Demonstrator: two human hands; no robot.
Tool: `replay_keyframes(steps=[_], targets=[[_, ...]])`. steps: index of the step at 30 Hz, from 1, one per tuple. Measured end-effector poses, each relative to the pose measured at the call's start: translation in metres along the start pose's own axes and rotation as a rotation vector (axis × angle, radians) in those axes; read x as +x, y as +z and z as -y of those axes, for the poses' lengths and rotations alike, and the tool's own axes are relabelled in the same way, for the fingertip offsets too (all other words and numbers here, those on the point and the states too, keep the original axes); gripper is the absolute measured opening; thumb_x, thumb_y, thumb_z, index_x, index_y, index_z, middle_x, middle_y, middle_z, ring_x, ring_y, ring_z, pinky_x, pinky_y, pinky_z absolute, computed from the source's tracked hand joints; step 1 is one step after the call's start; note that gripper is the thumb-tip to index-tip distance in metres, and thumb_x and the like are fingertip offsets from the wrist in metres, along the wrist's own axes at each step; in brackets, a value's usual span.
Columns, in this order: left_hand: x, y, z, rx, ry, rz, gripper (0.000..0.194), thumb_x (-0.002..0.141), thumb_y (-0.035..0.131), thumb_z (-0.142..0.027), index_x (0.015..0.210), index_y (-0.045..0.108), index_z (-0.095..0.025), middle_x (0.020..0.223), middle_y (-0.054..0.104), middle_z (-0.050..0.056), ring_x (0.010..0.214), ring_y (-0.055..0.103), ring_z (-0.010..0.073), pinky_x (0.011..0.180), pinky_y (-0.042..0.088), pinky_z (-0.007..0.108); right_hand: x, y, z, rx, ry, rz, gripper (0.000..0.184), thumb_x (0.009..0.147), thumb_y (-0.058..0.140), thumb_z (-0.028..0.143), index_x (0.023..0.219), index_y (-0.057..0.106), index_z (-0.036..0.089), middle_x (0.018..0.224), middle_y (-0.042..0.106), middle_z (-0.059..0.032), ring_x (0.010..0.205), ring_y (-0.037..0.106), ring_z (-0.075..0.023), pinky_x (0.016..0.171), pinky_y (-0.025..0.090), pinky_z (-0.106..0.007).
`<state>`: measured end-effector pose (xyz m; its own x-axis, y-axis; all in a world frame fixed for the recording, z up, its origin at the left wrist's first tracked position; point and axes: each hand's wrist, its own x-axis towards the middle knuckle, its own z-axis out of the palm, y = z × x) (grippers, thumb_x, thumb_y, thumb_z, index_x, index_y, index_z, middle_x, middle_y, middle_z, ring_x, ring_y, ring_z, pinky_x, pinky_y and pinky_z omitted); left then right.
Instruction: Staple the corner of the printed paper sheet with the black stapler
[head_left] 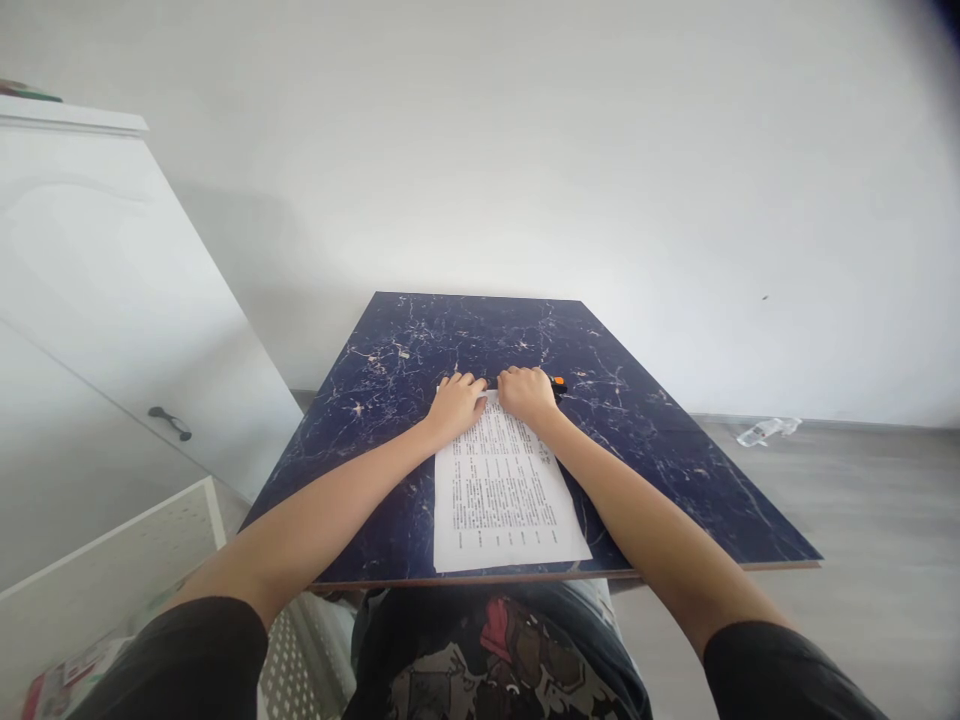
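A printed white sheet of paper (502, 495) lies on a dark blue marbled table (645, 420), its near edge at the table's front edge. My left hand (454, 403) rests on the sheet's far left corner, fingers curled down onto it. My right hand (527, 392) sits closed at the sheet's far right corner. An orange and black pen-like object (558, 383) pokes out from under my right hand; whether the fingers grip it is hidden.
A white cabinet (97, 330) with a dark handle (169, 422) stands at the left. A white perforated bin (112, 580) is beside my left arm. A crumpled plastic bottle (766, 431) lies on the grey floor at the right. A white wall is behind the table.
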<state>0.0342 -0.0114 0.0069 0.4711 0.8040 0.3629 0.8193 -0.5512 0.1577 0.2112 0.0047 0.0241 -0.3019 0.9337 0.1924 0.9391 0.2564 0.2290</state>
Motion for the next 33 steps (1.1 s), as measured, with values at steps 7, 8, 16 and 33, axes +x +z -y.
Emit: replay_keyframes(steps=[7,8,16,33], targets=[[0.0,0.0039,0.0027,0.005,0.0,-0.006,0.023,0.101,0.05,-0.029,0.115,0.067,-0.021,0.111,0.066,0.01,0.11,0.059,0.0276,0.097,0.043,0.043,-0.0019,-0.0031,-0.0002,0.001,-0.036,0.037,0.04,0.106,0.032,0.023,0.108,0.07,0.011,0.11,0.072,-0.0208,0.097,0.07,-0.0266,0.085,0.043,-0.036],[0.0002,0.0042,0.0029,0.009,0.003,-0.004,0.023,0.101,0.05,-0.028,0.115,0.067,-0.02,0.111,0.066,0.01,0.11,0.059,0.0278,0.096,0.044,0.043,-0.0023,-0.0031,0.0001,0.0,-0.038,0.034,0.039,0.106,0.032,0.024,0.11,0.069,0.011,0.112,0.071,-0.0211,0.098,0.069,-0.0269,0.086,0.042,-0.036],[0.0002,0.005,0.0034,0.03,0.014,-0.02,0.022,0.101,0.05,-0.029,0.113,0.066,-0.02,0.11,0.067,0.01,0.108,0.06,0.0277,0.093,0.045,0.043,-0.0025,0.0028,0.0007,0.0,-0.052,-0.02,0.043,0.108,0.028,0.026,0.108,0.069,0.013,0.11,0.071,-0.0184,0.099,0.067,-0.0268,0.084,0.041,-0.037],[0.0,0.0018,0.0009,0.004,0.008,0.005,0.022,0.101,0.05,-0.028,0.114,0.066,-0.02,0.111,0.067,0.01,0.109,0.06,0.0272,0.097,0.044,0.043,-0.0005,-0.0051,-0.0055,0.071,0.038,-0.016,0.044,0.107,0.031,0.029,0.102,0.073,0.016,0.11,0.071,-0.0162,0.1,0.067,-0.0253,0.075,0.044,-0.031]])
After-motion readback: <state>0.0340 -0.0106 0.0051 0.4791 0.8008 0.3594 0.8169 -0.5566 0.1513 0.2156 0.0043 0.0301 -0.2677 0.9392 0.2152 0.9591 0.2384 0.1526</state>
